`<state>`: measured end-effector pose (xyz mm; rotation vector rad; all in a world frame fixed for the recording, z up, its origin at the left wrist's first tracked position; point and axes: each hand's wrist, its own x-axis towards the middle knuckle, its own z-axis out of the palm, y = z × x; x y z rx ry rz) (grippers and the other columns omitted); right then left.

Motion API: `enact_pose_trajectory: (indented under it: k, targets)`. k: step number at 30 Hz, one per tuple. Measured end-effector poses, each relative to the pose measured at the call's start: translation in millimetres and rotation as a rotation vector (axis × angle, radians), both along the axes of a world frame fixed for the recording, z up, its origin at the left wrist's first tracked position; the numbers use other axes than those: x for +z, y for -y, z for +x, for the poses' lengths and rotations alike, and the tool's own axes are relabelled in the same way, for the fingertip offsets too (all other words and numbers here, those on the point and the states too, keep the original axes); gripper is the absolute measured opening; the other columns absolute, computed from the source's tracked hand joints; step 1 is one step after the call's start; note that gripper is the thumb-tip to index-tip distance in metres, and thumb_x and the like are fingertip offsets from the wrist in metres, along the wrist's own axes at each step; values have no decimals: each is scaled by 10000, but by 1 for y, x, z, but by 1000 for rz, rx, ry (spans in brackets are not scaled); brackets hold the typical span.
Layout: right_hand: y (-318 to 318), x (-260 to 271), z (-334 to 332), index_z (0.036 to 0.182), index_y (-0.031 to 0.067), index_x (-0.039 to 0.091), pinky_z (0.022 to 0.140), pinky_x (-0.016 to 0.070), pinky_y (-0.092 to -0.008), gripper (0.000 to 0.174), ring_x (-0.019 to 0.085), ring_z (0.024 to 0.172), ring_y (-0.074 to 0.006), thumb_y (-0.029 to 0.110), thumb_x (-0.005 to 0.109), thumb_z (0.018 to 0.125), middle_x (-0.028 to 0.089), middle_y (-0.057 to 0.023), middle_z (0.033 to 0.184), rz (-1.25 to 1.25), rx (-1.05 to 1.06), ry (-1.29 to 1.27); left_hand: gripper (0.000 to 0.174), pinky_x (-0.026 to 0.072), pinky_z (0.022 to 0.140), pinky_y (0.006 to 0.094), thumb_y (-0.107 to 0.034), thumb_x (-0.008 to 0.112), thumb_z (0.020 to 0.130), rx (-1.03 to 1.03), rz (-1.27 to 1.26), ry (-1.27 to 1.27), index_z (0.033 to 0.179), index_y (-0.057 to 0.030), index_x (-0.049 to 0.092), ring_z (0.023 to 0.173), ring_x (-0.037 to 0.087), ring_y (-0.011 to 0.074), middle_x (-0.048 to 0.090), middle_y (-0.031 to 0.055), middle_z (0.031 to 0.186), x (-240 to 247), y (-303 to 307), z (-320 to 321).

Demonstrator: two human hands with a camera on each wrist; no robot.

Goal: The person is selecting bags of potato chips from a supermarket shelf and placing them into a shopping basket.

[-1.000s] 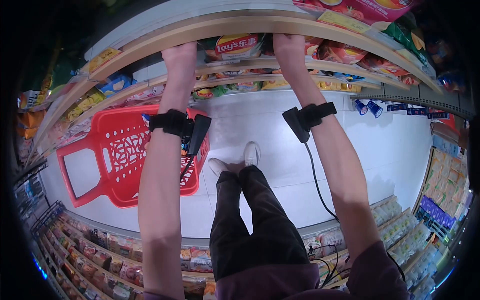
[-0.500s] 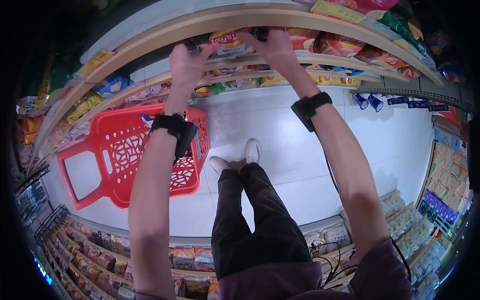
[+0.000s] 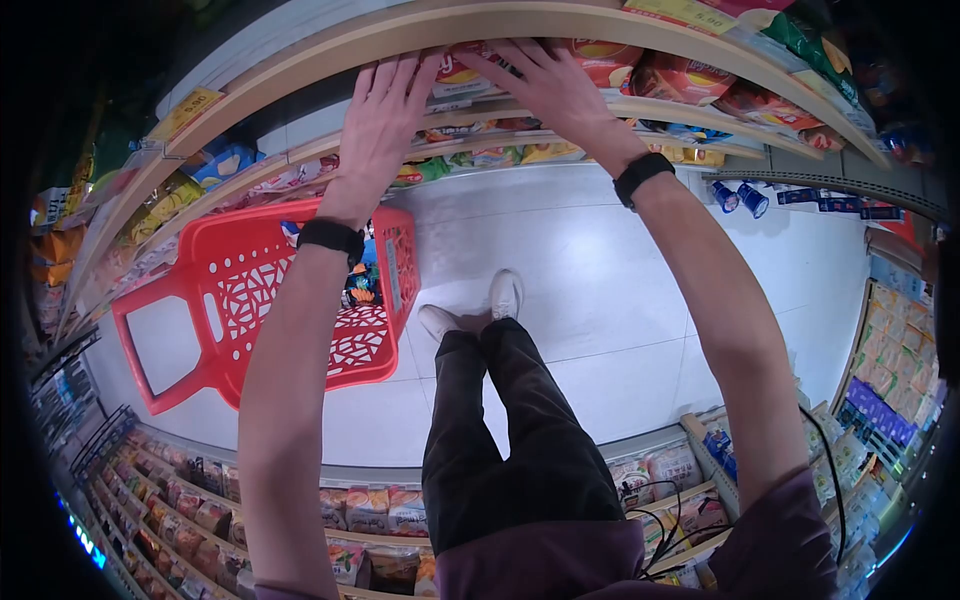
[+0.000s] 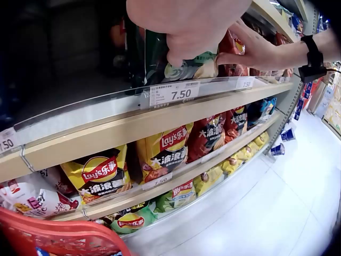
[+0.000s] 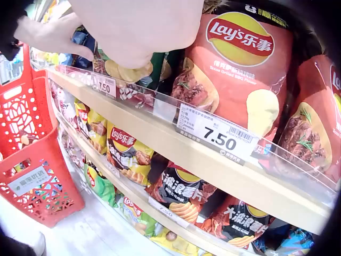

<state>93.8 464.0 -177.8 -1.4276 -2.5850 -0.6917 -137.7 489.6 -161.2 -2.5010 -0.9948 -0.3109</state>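
Both arms reach up to a shelf of crisp bags. In the head view my left hand (image 3: 385, 105) lies with straight fingers on a Lay's bag (image 3: 457, 72) at the shelf front. My right hand (image 3: 545, 85) touches the same bag from the right, fingers spread. The left wrist view has my left hand (image 4: 186, 26) on top of a dark green bag (image 4: 189, 66), with the right hand (image 4: 256, 50) further along against red bags. Under my right hand (image 5: 138, 26) the green bag (image 5: 160, 61) stands beside a red Lay's bag (image 5: 240, 58). The fingertips are partly hidden.
A red shopping basket (image 3: 260, 300) with a few items stands on the floor at my left. Price strips reading 7.50 (image 4: 175, 93) run along the shelf edge (image 3: 300, 70). Lower shelves hold yellow and dark Lay's bags (image 5: 128, 152). Another shelf unit stands behind me.
Both hands have drawn back out of the shelf to its front edge. The fingers, hidden a second ago, now lie spread on the bags, and the forearms have turned.
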Motion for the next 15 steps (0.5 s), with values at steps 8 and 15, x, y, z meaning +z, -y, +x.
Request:
enact_pose_trajectory:
  k: [8, 15]
  targets:
    - [28, -12, -1, 1391, 147, 373, 1058, 353, -427, 677, 423, 1255, -292, 286, 691, 810, 443, -121, 1354, -6, -22, -661, 722, 316, 1049, 451, -237, 703, 809, -23, -106, 390, 1372, 19, 329, 1262, 389, 322, 424, 205, 1327, -10, 11, -25]
    - [12, -46, -22, 1242, -51, 411, 900, 465, -425, 764, 543, 1070, -399, 379, 785, 734, 544, -241, 1177, -239, -266, -973, 784, 467, 892, 402, -375, 718, 821, 190, -669, 622, 1236, 127, 281, 1099, 567, 398, 567, 299, 1151, -34, 4, -21]
